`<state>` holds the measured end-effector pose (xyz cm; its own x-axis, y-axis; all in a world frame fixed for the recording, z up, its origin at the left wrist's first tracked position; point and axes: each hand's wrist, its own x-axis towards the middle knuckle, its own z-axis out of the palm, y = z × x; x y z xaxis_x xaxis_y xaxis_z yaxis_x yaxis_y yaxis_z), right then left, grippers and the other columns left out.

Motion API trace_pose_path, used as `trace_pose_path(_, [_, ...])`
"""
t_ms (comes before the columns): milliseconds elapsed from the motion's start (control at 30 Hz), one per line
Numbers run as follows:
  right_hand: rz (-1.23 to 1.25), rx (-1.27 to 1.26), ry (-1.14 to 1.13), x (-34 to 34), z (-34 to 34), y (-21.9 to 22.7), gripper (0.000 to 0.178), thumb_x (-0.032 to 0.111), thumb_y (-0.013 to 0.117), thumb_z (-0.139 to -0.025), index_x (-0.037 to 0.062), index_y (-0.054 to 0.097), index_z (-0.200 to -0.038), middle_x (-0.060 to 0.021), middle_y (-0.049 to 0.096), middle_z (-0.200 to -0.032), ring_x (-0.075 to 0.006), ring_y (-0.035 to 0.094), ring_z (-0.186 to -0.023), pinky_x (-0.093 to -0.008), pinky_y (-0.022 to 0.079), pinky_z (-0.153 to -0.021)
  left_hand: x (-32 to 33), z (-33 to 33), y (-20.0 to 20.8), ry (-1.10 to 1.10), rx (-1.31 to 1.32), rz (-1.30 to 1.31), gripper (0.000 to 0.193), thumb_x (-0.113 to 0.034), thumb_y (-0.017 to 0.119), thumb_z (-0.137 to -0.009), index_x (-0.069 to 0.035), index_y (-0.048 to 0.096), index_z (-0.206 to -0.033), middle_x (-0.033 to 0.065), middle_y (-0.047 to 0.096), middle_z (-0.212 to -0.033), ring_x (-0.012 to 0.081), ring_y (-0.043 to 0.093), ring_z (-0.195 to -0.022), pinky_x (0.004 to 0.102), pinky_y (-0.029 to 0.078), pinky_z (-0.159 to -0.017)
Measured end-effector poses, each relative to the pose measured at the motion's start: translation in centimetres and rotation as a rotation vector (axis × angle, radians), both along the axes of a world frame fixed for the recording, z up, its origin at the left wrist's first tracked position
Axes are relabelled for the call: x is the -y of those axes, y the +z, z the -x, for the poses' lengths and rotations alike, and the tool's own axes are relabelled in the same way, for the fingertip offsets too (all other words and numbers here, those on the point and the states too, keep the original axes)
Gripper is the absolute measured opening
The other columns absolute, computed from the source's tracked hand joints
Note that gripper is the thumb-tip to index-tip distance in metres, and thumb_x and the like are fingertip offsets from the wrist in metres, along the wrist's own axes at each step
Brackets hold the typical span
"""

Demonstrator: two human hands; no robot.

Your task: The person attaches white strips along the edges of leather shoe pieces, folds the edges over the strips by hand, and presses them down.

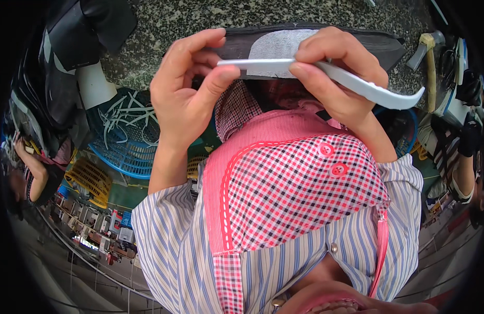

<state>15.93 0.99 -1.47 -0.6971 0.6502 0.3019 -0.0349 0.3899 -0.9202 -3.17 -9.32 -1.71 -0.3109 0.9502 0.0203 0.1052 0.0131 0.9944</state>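
Observation:
A long white strip (273,65), flat and curling up at its right end, is held above the edge of a speckled stone tabletop (242,13). My right hand (338,68) is closed on its middle, pinching it between thumb and fingers. My left hand (192,78) has the strip's left end between its thumb and its bent inner fingers, with the index finger raised off it. Behind the strip, a dark flat piece (357,42) bearing a light grey patch (281,44) lies at the tabletop's near edge, partly covered by my right hand.
A blue plastic basket (129,157) with several white offcut strips (129,115) stands at the left. Black sheet pieces (69,36) are heaped at the far left. A hammer (429,68) lies at the right, near other tools. Other people's arms (35,172) show at both sides.

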Motion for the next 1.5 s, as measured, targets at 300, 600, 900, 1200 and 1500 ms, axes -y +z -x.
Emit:
trace_pose_path(300, [-0.301,0.166,-0.119,-0.8,1.5,-0.7,0.015,-0.003,0.070,-0.070,-0.0013,0.061,-0.082,-0.0087,0.060,-0.071,-0.0170,0.057,-0.063,-0.0261,0.044,-0.057,-0.6,0.2,-0.3,0.125,-0.346,-0.134,0.014,0.005,0.070,-0.074,0.000,0.066,-0.086,0.0077,0.064,-0.079,0.0125,0.061,-0.071,0.0227,0.049,-0.061])
trace_pose_path(600, [-0.389,0.302,-0.231,-0.6,3.1,-2.5,0.014,0.008,0.067,-0.068,0.0100,0.054,-0.072,-0.0039,0.053,-0.061,-0.0220,0.054,-0.057,-0.0332,0.042,-0.051,-1.8,0.5,-2.5,0.207,-0.417,0.045,0.024,-0.004,0.075,-0.071,-0.005,0.062,-0.091,0.0033,0.065,-0.071,0.0077,0.062,-0.062,0.0200,0.048,-0.055])
trace_pose_path(900, [-0.465,0.410,-0.277,-0.6,3.9,-3.0,0.013,0.008,0.064,-0.068,0.0103,0.052,-0.070,-0.0033,0.052,-0.060,-0.0213,0.055,-0.055,-0.0324,0.043,-0.049,-3.6,1.1,-1.0,0.129,-0.621,0.203,0.028,-0.002,0.073,-0.065,-0.006,0.058,-0.088,0.0039,0.048,-0.075,0.0133,0.045,-0.055,0.0273,0.040,-0.051])
trace_pose_path(1200, [-0.301,0.326,-0.188,-1.3,3.0,-2.2,0.012,0.009,0.066,-0.069,0.0082,0.055,-0.074,-0.0052,0.057,-0.068,-0.0228,0.058,-0.062,-0.0317,0.046,-0.055,-0.8,-1.1,-3.1,-0.169,-0.918,-0.220,0.026,-0.002,0.062,-0.072,-0.002,0.064,-0.098,0.0106,0.063,-0.104,0.0266,0.061,-0.095,0.0345,0.048,-0.080])
trace_pose_path(1500, [0.025,0.345,-0.333,-1.1,0.6,-0.9,0.009,0.005,0.067,-0.069,0.0040,0.061,-0.076,-0.0065,0.060,-0.069,-0.0193,0.059,-0.061,-0.0284,0.046,-0.055,-0.3,-1.3,-3.7,-0.176,-0.966,-0.231,0.035,-0.003,0.061,-0.074,-0.004,0.063,-0.110,0.0088,0.062,-0.110,0.0249,0.059,-0.100,0.0337,0.049,-0.079])
